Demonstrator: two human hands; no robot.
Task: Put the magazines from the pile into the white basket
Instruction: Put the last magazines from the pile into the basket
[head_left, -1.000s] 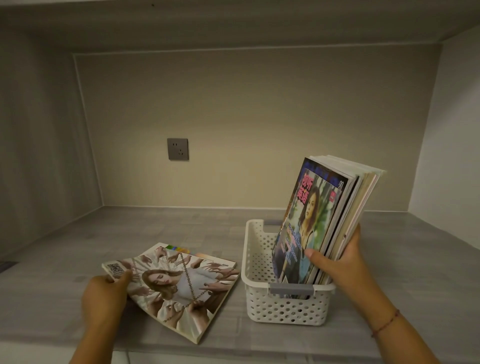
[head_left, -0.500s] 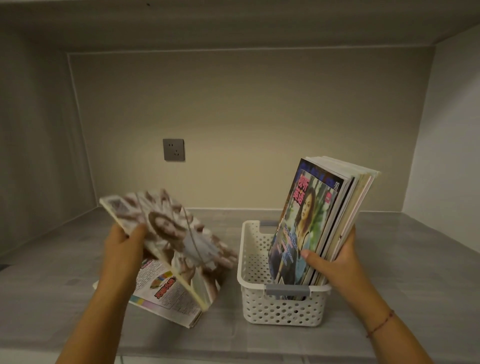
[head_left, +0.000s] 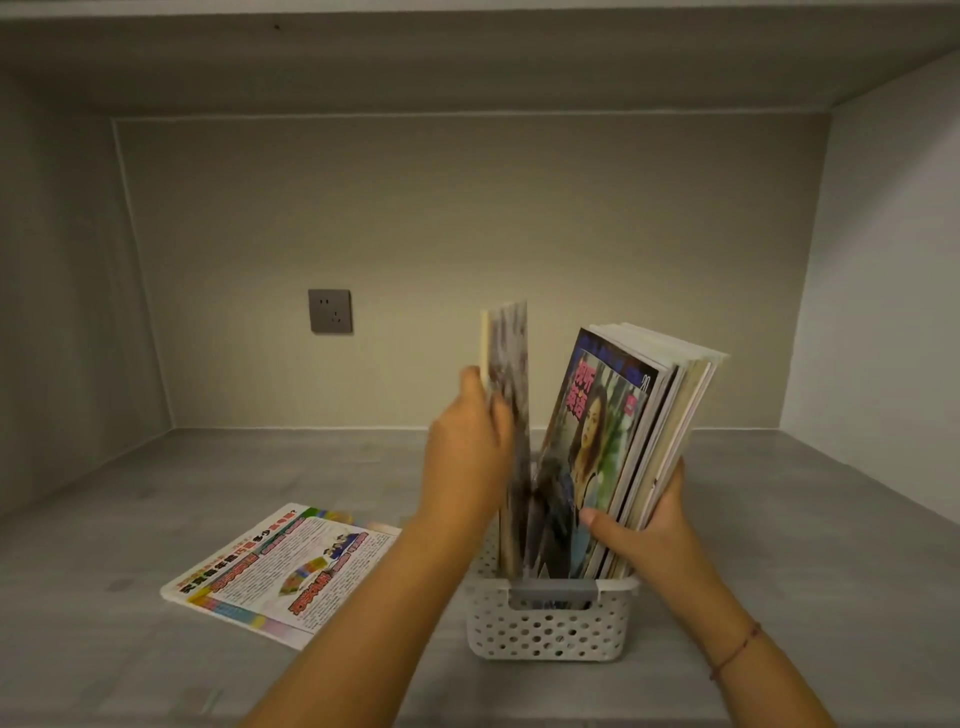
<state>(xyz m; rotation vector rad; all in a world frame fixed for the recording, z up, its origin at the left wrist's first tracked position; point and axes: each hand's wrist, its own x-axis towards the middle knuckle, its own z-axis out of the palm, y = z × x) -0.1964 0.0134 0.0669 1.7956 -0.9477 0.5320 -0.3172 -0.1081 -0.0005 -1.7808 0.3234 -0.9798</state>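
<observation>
- Left hand (head_left: 470, 457) is up over the basket, thumb on the near face and fingers behind, clamped on 1 magazine (head_left: 511, 415) that stands on edge, almost fully upright.
- That magazine is blurred; its lower edge dips inside the white basket (head_left: 550, 626) at the left side, though whether it touches the bottom I cannot tell.
- Right hand (head_left: 641, 530), at 3 o'clock from the left hand, wraps the lower right edge of the standing stack (head_left: 628, 447), thumb across the front cover, fingers behind.
- The stack sits in the basket and tilts away toward 1 o'clock, a cover with a woman's picture facing the camera.
- A wedge-shaped gap shows between the held magazine and the tilted stack.
- A thin red cord bracelet (head_left: 735, 652) circles the right wrist.
- The basket is perforated, with a grey handle strip (head_left: 553, 592) on its near rim, resting on the grey shelf (head_left: 156, 519).
- At 8 o'clock from the basket, well apart from it, the remaining pile (head_left: 283, 571) lies flat on the shelf, a colourful printed page on top; how many magazines lie under it I cannot tell.
- At 11 o'clock, a grey wall socket (head_left: 330, 311) sits on the back wall of the alcove.
</observation>
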